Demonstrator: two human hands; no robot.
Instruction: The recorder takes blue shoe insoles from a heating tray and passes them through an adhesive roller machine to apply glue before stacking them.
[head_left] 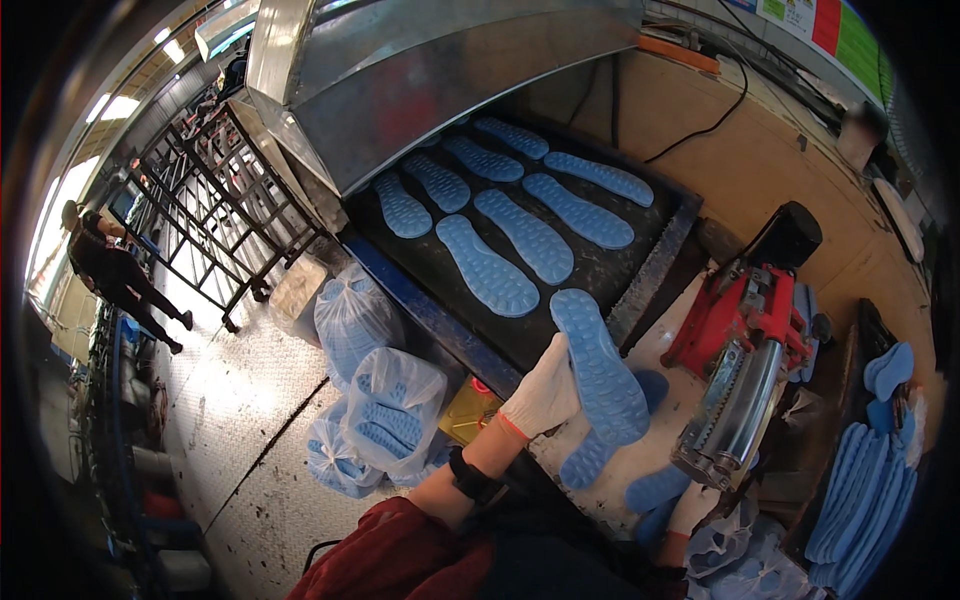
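Observation:
My left hand, in a white glove with a black band at the wrist, grips a blue shoe sole by its left edge, at the near end of the black conveyor belt. Several more blue soles lie on the belt, reaching back under a metal hood. My right hand, also gloved, is low beside a red machine with a steel roller; what it holds cannot be made out. Blue soles lie on the worktable under my left hand.
Clear plastic bags of blue soles sit on the floor at the left. Stacked blue soles stand at the right. A metal rack and another person are at the far left. A yellow can sits beneath the belt's edge.

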